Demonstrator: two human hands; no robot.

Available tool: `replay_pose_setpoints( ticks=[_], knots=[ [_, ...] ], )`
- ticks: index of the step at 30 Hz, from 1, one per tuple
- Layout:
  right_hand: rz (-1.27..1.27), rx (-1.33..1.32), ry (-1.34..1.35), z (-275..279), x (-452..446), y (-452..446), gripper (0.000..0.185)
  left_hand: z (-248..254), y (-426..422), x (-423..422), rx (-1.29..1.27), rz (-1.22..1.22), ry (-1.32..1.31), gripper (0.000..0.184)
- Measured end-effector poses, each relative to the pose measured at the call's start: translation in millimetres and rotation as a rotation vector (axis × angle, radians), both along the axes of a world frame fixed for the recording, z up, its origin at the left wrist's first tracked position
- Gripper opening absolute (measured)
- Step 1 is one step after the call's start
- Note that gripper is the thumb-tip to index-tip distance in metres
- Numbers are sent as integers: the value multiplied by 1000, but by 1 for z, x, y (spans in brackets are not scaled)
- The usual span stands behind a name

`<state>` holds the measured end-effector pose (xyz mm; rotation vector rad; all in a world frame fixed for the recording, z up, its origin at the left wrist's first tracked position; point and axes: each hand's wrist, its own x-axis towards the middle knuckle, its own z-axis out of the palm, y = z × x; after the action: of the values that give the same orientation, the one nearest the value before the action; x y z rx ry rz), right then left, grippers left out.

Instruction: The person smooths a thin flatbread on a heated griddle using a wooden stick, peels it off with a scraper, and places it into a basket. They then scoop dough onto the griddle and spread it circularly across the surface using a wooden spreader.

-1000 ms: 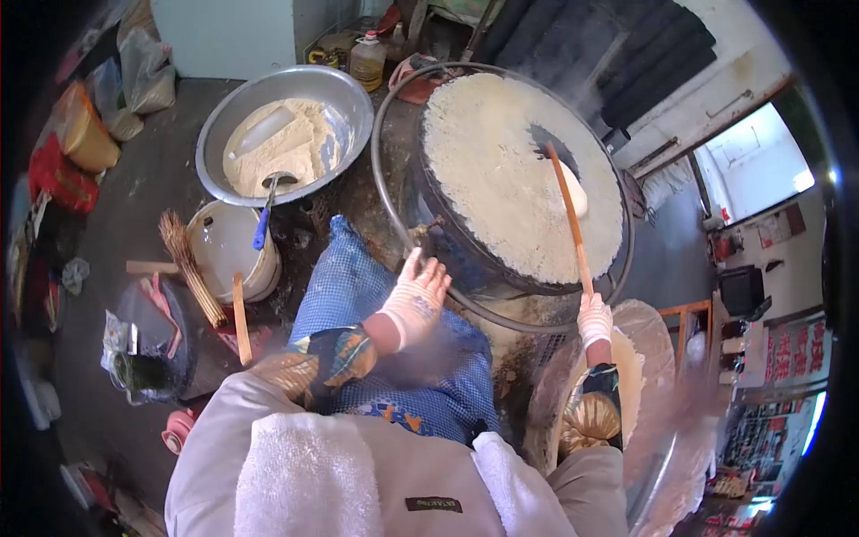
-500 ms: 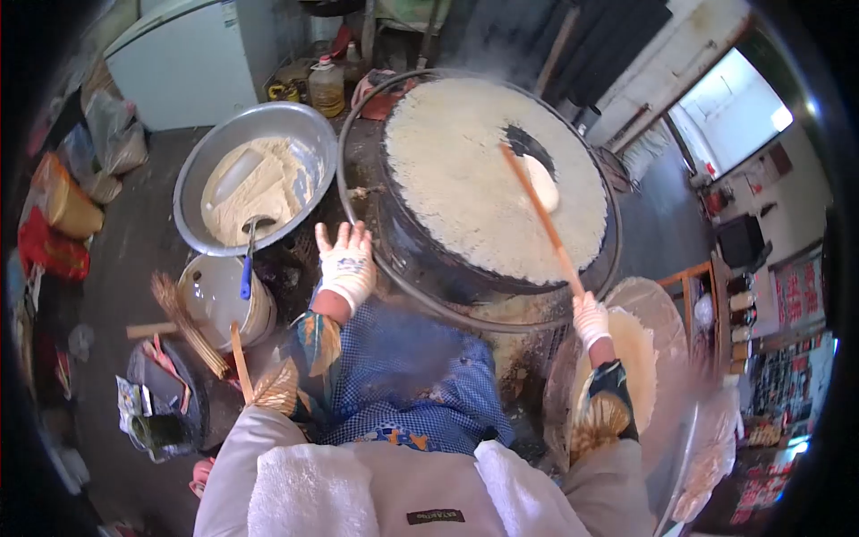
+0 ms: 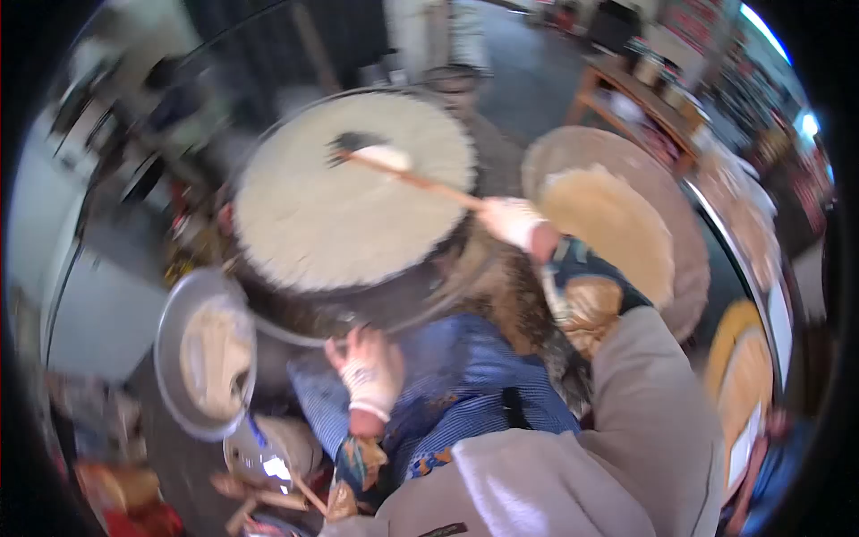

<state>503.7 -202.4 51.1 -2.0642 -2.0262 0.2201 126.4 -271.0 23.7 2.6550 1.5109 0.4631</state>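
Observation:
In the head view, my right hand (image 3: 512, 222), in a white glove, is closed round the near end of a long wooden stick (image 3: 438, 189). The stick's far end lies over a large round griddle (image 3: 358, 300) coated with pale batter (image 3: 331, 215). A white lump of batter (image 3: 386, 157) sits by the stick's tip, beside a dark bare patch of the griddle. My left hand (image 3: 369, 371), also gloved, has its fingers apart just at the metal ring (image 3: 300, 338) round the griddle. Whether it touches the ring I cannot tell.
Left of the griddle is a metal basin (image 3: 165, 358) of batter with a blue-handled ladle (image 3: 257, 431), above a white bucket (image 3: 309, 447). At right, a thin round flatbread (image 3: 617, 233) lies on a round board (image 3: 689, 277). A wooden shelf (image 3: 586, 94) stands behind.
My view has swung to the right and blurred. My right hand still grips the stick, its tip still by the white lump. My left hand stays spread near the ring.

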Motion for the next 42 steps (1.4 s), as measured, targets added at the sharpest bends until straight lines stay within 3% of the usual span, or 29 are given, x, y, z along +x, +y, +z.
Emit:
replay_pose_setpoints(
  ticks=[1, 2, 5, 7, 10, 12, 14, 15, 16, 20, 23, 25, 27, 29, 31, 33, 35, 36, 42],
  knots=[
    [89, -97, -52, 20, -10, -10, 29, -9, 0, -2, 70, 43, 32, 32],
    [93, -193, -174, -22, 1, 1, 30, -5, 1, -7, 39, 62, 68, 33],
    [-153, -216, -97, -30, 16, -16, 32, -36, 10, -37, 144, 117, 151, 37],
    [-140, -159, -196, -22, 24, -18, 33, -61, 12, -58, 178, 163, 225, 38],
    [-103, -26, -95, -33, 15, -9, 32, -58, 24, -79, 131, 212, 224, 43],
    [-67, -111, -74, -17, 0, -26, 29, -61, 35, -95, 93, 272, 271, 42],
    [74, -145, -139, -64, 33, -18, 28, -62, 47, -110, 47, 343, 286, 43],
    [-33, -242, -199, -23, 22, -27, 31, -64, 55, -118, 18, 374, 273, 43],
    [-192, -168, -167, -48, 40, -11, 33, -58, 64, -123, -36, 405, 297, 44],
    [-92, -96, -165, -20, 8, -6, 33, -33, 86, -136, -135, 497, 339, 48],
    [55, -118, -196, -30, -6, -22, 33, -2, 73, -92, 18, 284, 168, 40],
    [-106, -237, -212, -34, 5, -20, 35, 15, 49, -41, -86, 8, 25, 39],
    [-212, -111, -247, -49, 26, -4, 37, 19, 31, 12, -253, -68, 188, 48],
    [-139, -96, -231, -30, 13, -1, 36, -15, 22, 40, -409, -146, 219, 53],
    [-106, -126, -176, -17, -4, -11, 34, -55, 15, 45, -125, -135, 205, 62],
    [-15, -175, -241, -23, -5, -24, 33, -47, 22, 45, -266, -99, 202, 51],
    [-152, -189, -113, -56, 28, -19, 34, -51, 30, 35, -290, 4, 273, 43],
    [-229, -182, -198, -51, 31, -13, 34, -51, 32, 25, -241, -21, 279, 38],
    [2, -183, -167, -22, 3, -34, 30, -69, 61, -37, -119, 6, 291, 36]
  ],
)
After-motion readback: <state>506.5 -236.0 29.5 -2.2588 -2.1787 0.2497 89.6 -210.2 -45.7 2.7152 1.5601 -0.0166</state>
